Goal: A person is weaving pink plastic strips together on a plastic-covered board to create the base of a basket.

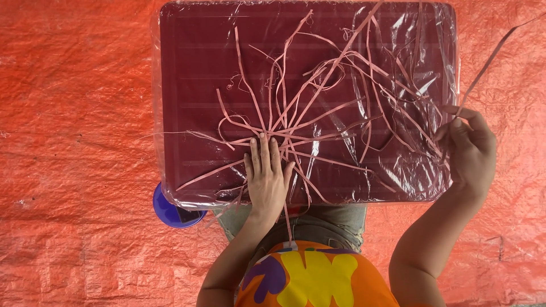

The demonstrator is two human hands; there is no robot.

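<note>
Maroon board (193,85), wrapped in clear plastic, lies across the person's lap over an orange tarp (74,142). Pink strips (318,108) fan out from a centre where the left hand (267,179) presses flat, fingers spread. The right hand (469,150) has its grip pinched on one strip at the board's right edge. A blue lid (170,213) peeks from under the near-left corner.

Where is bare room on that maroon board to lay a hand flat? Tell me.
Free: the maroon board's upper-left, between its left edge and the pink strips. Crowded: centre and right, where strips cross; the left hand pins their meeting point, the right hand pinches one at the right edge.
</note>
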